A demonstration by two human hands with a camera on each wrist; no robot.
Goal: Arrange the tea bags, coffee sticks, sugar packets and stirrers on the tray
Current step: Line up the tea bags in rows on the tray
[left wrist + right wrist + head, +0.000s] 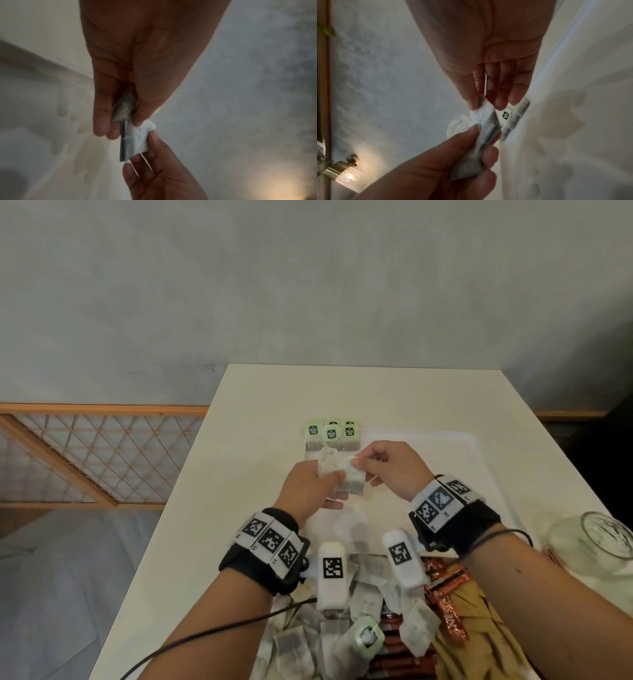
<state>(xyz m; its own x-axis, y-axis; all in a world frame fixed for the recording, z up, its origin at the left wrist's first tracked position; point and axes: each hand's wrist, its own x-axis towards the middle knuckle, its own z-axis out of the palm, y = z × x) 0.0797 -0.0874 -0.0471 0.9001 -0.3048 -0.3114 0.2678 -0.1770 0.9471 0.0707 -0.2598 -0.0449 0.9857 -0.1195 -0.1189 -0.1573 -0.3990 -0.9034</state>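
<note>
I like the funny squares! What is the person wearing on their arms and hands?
Bare hands, no sleeves. Each wrist wears a black band with white tiles of black square codes, plus a white camera box. A black cable trails from the left band.

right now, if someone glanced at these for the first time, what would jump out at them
First, the two hands meeting over the white tray: the left hand grips a small stack of tea bags while the right hand pinches the top corner of one. Next, the green-tagged tea bags lined up at the tray's far left corner, then the loose heap of tea bags and red coffee sticks nearest the person.
</note>
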